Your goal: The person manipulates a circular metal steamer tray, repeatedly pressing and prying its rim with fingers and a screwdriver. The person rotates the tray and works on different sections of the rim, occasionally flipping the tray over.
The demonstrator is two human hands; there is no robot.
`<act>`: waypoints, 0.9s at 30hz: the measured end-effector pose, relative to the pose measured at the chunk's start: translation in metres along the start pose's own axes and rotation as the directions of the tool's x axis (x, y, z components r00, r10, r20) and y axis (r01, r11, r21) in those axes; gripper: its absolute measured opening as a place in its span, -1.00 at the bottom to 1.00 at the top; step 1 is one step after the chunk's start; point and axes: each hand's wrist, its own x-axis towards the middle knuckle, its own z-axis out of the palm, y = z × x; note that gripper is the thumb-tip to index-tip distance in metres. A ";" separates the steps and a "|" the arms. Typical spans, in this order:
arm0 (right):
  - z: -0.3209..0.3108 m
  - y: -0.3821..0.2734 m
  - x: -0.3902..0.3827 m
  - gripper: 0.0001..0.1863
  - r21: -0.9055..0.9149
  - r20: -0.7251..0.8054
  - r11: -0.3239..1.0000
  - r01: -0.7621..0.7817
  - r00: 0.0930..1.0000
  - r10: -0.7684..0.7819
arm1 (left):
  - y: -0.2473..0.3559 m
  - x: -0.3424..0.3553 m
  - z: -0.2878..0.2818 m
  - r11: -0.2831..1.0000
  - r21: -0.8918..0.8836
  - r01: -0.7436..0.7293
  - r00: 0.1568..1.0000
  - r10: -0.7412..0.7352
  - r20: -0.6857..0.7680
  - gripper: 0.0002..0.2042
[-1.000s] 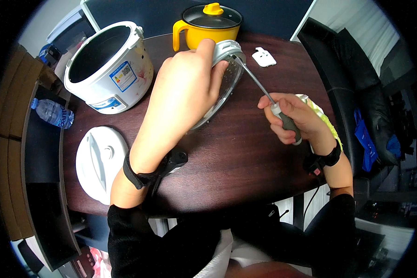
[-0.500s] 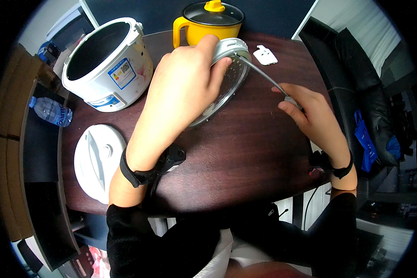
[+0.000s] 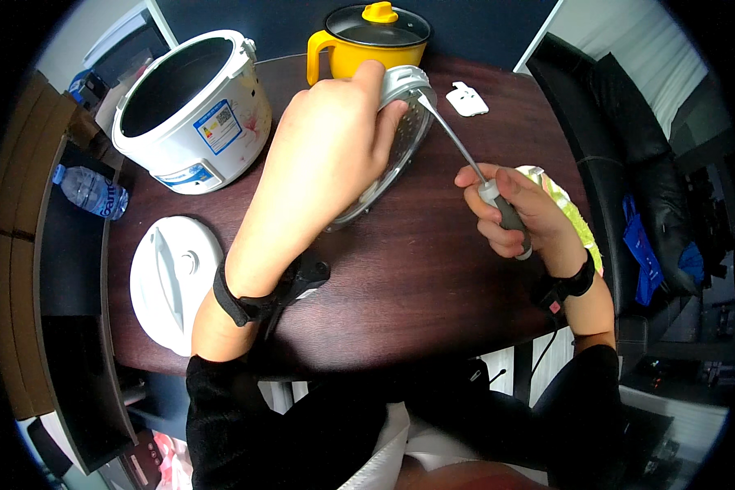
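My left hand (image 3: 332, 139) grips the rim of a round rice cooker inner lid (image 3: 404, 143), tilted on edge above the table. Small holes dot the lid's face, and my hand covers much of it. In my right hand (image 3: 527, 208) is a screwdriver (image 3: 508, 214) with a grey handle, fingers wrapped round it. Its metal shaft slants up and left, and the tip meets the lid's rim near my left thumb. A white rice cooker body (image 3: 189, 114) stands open at the back left. The white outer lid (image 3: 175, 282) lies by my left forearm.
A yellow pot (image 3: 376, 41) with a glass lid stands at the back of the table. Nearby lies a small white plastic piece (image 3: 467, 100). A green and white item (image 3: 576, 216) sits at the right edge, partly behind my right hand. A water bottle (image 3: 91, 194) is at the left.
My right hand has turned and drawn down, so the screwdriver's handle now shows along with the green and white item behind the hand. The left hand and lid have barely moved.
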 end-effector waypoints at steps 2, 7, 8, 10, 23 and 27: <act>0.008 0.003 0.001 -0.48 -0.107 -0.075 0.994 -0.010 0.997 0.002 | 0.001 -0.002 0.001 1.000 -0.007 0.021 1.000 -0.021 -0.010 -0.76; 0.020 -0.009 -0.002 -0.65 -0.730 -0.300 0.673 -0.122 0.941 -0.155 | 0.000 -0.001 0.001 0.997 -0.041 0.062 0.998 -0.062 -0.011 -0.76; 0.027 -0.015 -0.003 -0.74 -0.766 -0.389 0.613 -0.194 0.899 -0.202 | 0.001 -0.002 0.002 0.996 -0.060 0.069 0.997 -0.070 -0.015 -0.74; 0.028 -0.021 -0.004 -0.77 -0.930 -0.323 0.300 -0.212 0.862 -0.391 | 0.002 -0.002 0.004 0.995 -0.076 0.068 0.997 -0.070 -0.022 -0.72; 0.041 -0.050 0.011 -0.66 -0.863 -0.062 -0.392 -0.320 0.835 -0.547 | -0.003 -0.002 0.002 1.000 0.020 0.000 1.000 0.000 -0.020 -0.78; 0.026 -0.038 0.014 -0.54 -0.959 -0.282 0.116 -0.257 0.865 -0.415 | -0.003 -0.001 0.003 0.999 0.025 -0.026 0.998 0.027 -0.048 -0.77</act>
